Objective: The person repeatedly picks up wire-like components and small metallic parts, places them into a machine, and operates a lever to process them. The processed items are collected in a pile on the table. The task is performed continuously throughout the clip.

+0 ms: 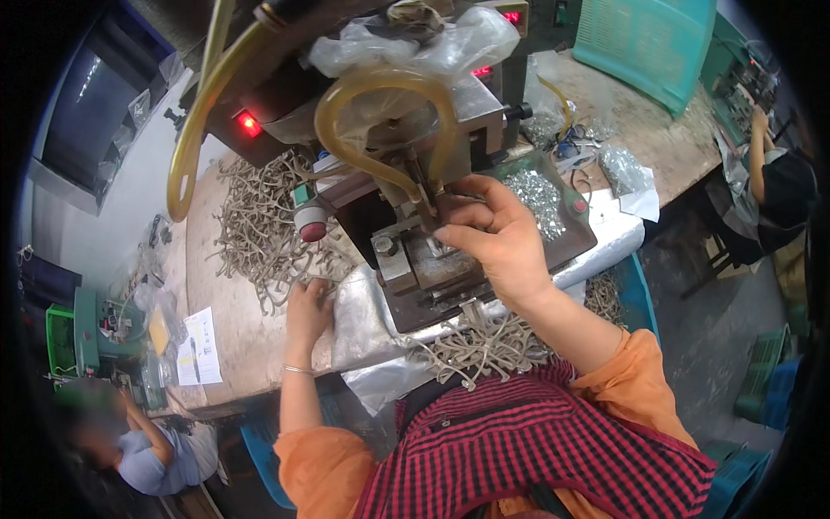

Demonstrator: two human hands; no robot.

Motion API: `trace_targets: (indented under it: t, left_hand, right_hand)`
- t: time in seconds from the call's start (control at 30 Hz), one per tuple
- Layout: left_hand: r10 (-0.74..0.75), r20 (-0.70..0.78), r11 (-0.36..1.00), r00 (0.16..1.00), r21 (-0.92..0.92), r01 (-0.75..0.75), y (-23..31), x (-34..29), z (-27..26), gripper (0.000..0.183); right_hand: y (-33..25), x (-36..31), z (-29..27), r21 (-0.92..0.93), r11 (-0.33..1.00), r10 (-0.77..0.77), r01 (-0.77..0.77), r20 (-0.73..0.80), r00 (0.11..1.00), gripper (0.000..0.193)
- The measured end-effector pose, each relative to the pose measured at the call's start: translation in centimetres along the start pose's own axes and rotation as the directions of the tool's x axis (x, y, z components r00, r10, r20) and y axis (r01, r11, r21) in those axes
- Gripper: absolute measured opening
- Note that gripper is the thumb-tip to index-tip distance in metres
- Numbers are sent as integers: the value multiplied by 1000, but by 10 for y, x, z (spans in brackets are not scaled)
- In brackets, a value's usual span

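My right hand (506, 238) reaches to the working head of a metal bench press (424, 195). Its thumb and forefinger close together right by the tool and die block (445, 264); whatever lies between them is too small to name. On the left, my left hand (309, 307) rests at the near edge of a big heap of thin, curved, grey-beige pieces (259, 225). Its fingers are curled and partly hidden, and I cannot make out what they grip. More such curved pieces (484, 346) lie on the silvery covering between the press and my apron.
Small shiny metal parts (536, 203) fill a dark tray right of the press. A button box with a red knob (311, 227) and yellow hoses (186, 160) stand close by. A green basket (644, 52) sits far right. Co-workers sit at left (164, 458) and right (782, 186).
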State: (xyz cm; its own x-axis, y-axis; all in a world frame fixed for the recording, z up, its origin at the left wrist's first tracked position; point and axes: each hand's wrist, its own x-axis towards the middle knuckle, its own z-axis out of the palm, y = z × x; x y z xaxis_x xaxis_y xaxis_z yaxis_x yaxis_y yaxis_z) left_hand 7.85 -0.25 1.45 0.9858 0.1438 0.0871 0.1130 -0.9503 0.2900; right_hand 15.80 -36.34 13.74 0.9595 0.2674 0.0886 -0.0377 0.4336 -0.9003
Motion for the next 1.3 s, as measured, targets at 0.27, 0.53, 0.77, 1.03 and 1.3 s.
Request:
trace_targets:
  t: [0.27, 0.53, 0.77, 1.03, 1.3]
  left_hand:
    - [183, -63, 884, 981, 447, -137, -20, 48, -53, 16]
    - [-71, -739, 720, 670, -503, -478, 138, -22, -84, 4]
    - [700, -597, 583, 392, 161, -796, 236, -15, -57, 18]
    - [687, -584, 545, 431, 22, -838, 241, -7, -65, 23]
    - [712, -568, 510, 414, 13, -860, 237, -3, -69, 16]
  right_hand:
    - [-11, -8, -20, -627, 724, -271, 288, 126, 954, 40]
    - [20, -54, -134, -999, 44, -461, -14, -33, 887, 21]
    - [45, 5, -115, -992, 7, -488, 126, 107, 866, 11]
    - [31, 23, -133, -912, 409, -425, 30, -162, 890, 9]
    - [41, 24, -109, -884, -205, -275, 420, 464, 842, 25]
